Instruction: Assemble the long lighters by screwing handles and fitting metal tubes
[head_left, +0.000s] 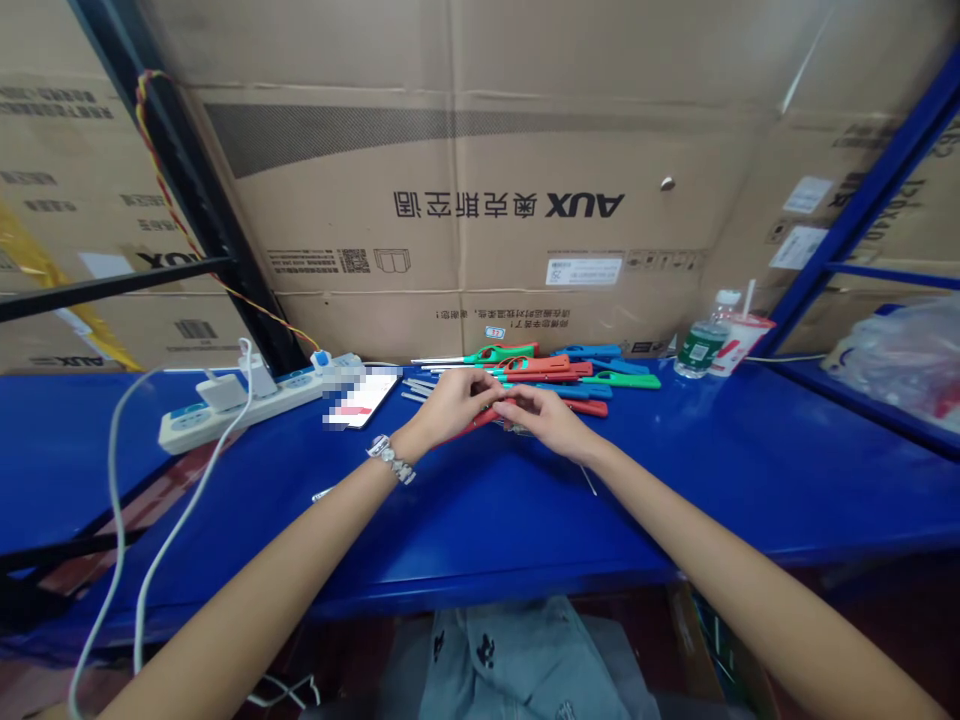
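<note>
Red lighter (466, 431) sits pinched by left hand (454, 402) and right hand (549, 420), apparently for steadiness; other lighters (553, 369) lie grouped behind on the bench (480, 530), seemingly for reach.

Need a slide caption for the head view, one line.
Left hand and right hand hold a red piece over a blue table, near colourful lighters.

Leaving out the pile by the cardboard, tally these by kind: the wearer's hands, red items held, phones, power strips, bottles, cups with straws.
Hands: 2, left hand and right hand
Red item held: 1
Phone: 1
Power strip: 1
Bottle: 1
Cup with straw: 1
Total: 7
</note>
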